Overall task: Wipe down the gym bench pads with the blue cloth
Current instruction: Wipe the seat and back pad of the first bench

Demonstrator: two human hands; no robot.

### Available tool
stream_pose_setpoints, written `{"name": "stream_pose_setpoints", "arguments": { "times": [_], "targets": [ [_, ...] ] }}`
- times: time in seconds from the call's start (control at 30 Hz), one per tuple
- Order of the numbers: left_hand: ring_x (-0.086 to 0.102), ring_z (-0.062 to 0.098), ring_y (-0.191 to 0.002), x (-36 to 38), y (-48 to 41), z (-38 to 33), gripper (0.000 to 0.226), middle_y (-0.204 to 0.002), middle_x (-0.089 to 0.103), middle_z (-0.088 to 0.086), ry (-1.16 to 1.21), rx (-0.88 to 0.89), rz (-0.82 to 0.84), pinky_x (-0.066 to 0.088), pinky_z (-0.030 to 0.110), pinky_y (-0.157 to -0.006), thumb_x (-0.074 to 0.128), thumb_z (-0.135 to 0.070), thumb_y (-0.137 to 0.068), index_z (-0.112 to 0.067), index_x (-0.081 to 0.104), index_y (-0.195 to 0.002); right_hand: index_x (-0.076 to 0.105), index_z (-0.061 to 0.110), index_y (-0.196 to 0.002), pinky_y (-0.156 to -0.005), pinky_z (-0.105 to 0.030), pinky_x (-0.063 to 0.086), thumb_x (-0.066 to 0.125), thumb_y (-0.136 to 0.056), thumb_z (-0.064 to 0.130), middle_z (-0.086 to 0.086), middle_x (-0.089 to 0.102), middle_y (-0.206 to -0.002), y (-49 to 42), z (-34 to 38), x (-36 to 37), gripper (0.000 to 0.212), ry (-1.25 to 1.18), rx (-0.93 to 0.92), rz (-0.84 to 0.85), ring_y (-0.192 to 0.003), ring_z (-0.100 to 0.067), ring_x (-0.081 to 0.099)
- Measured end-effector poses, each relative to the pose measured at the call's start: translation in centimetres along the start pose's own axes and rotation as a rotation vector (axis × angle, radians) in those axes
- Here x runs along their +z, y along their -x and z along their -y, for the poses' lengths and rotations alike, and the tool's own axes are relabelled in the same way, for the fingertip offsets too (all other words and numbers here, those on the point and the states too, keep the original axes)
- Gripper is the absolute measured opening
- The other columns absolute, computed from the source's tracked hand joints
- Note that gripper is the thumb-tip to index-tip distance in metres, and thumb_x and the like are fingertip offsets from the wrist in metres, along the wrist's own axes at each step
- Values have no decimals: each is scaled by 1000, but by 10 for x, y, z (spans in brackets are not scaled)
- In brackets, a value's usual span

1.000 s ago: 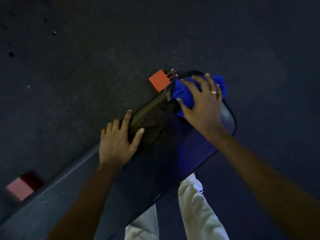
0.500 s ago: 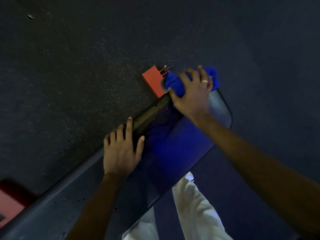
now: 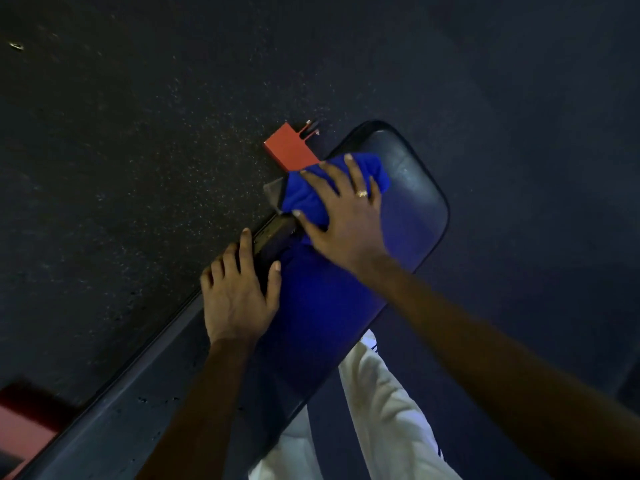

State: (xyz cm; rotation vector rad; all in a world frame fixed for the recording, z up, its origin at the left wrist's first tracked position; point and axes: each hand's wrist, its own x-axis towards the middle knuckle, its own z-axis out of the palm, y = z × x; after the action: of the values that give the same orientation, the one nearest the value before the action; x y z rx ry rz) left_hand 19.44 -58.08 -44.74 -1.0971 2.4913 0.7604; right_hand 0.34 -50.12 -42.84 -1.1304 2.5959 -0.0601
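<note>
A dark padded bench pad (image 3: pixel 412 202) runs diagonally from lower left to a rounded end at upper right. The blue cloth (image 3: pixel 308 194) lies bunched on the pad's left edge near that end. My right hand (image 3: pixel 341 216) presses flat on the cloth with spread fingers, a ring on one finger. My left hand (image 3: pixel 239 292) rests flat on the pad's left edge lower down, fingers straight, beside a worn brownish strip (image 3: pixel 273 233) along the edge.
A red metal frame foot (image 3: pixel 289 147) pokes out from under the pad's end on the dark speckled rubber floor (image 3: pixel 138 150). Another red part (image 3: pixel 24 431) shows at the lower left. My white-trousered legs (image 3: pixel 381 410) stand right of the bench.
My right hand has drawn the cloth back from the pad's far end toward me along the left edge, uncovering the rounded end. My left hand stays on the edge.
</note>
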Motion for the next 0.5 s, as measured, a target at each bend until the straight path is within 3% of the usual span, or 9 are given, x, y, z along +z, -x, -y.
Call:
{"name": "stream_pose_setpoints", "arguments": {
  "times": [0.1,0.23,0.3,0.37,0.4,0.5],
  "targets": [
    [55,43,-121,2,1,0,72,-139,55,24,-11,13,-23,43,58,-97,30,-58,-103,-11,30,-158,40,36,-152,-118,-66,19,44,-96,68,3,39,-158,-20,-44,-13,65,95,117,-64,-154,-29,20],
    [55,43,-120,1,2,-1,73,-138,55,24,-21,11,-29,43,58,-98,26,-59,-103,-12,29,-158,34,36,-154,-119,-66,18,46,-97,63,3,32,-161,31,-19,7,64,-89,352,-83,-155,-28,12],
    [55,43,-121,1,3,-1,72,-137,55,24,-21,17,-44,43,57,-98,27,-58,-103,-12,30,-158,31,35,-156,-118,-65,19,48,-96,61,2,32,-162,80,-10,18,67,-40,209,-10,-155,-30,13],
    [55,43,-121,4,3,1,71,-138,55,24,-28,20,-64,43,57,-98,29,-58,-103,-12,30,-158,33,34,-156,-115,-66,26,48,-95,61,1,36,-160,92,-45,16,69,67,5,31,-153,-32,22],
    [54,43,-122,5,3,1,71,-138,55,24,-29,21,-73,42,57,-99,29,-58,-103,-12,30,-158,33,33,-155,-113,-65,29,47,-94,62,0,38,-159,84,-69,12,69,108,4,23,-152,-32,24],
    [53,44,-123,9,4,2,70,-139,55,24,-29,26,-101,41,58,-100,30,-57,-104,-13,30,-158,36,32,-153,-112,-65,31,44,-95,63,-1,37,-159,54,-113,3,67,3,406,-89,-152,-31,22]
  ]
}}
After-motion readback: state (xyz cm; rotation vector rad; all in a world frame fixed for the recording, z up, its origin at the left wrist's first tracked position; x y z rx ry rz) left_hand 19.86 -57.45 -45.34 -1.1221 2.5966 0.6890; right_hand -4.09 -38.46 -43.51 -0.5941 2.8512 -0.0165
